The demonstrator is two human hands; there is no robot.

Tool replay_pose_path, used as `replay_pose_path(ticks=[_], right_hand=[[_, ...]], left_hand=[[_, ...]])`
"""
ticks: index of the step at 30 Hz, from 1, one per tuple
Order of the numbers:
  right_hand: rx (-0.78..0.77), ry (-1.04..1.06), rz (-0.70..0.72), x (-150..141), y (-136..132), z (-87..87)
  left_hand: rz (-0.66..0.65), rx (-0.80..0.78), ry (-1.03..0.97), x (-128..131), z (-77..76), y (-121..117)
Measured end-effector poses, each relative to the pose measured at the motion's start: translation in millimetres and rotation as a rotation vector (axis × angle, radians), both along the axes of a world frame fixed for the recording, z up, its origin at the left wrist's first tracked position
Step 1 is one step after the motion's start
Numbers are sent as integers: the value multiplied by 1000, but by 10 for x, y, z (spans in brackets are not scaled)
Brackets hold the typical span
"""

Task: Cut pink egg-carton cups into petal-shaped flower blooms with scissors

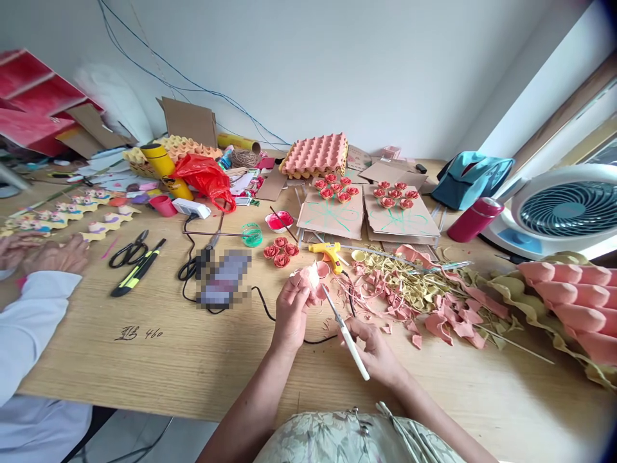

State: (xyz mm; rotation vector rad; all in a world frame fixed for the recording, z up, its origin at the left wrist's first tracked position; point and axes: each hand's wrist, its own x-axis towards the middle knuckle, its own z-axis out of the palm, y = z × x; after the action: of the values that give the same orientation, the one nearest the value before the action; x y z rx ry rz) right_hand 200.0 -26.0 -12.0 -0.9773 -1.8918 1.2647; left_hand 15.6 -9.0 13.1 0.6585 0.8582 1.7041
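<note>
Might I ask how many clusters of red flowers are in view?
3: one cluster on the left cardboard sheet, another on the right sheet, and a third left of the yellow glue gun; others may be hidden.

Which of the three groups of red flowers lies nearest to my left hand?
The group of four flowers, set directly on the tabletop just beyond your left hand. The other two groups are farther away and rest on cardboard sheets.

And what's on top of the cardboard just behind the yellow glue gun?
Red rose-shaped flowers toward the far end of that cardboard, with green lines nearer. Whatever the flowers cover beneath them can't be seen.
</note>
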Motion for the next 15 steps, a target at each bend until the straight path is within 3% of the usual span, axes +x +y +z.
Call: replay_pose_path(ticks=[7,15], right_hand=[[-78,207,-36,36,26,-14],[-23,188,-89,45,21,-2]], left_hand=[[-42,43,78,4,2,-7],[-147,36,106,-10,-11,0]])
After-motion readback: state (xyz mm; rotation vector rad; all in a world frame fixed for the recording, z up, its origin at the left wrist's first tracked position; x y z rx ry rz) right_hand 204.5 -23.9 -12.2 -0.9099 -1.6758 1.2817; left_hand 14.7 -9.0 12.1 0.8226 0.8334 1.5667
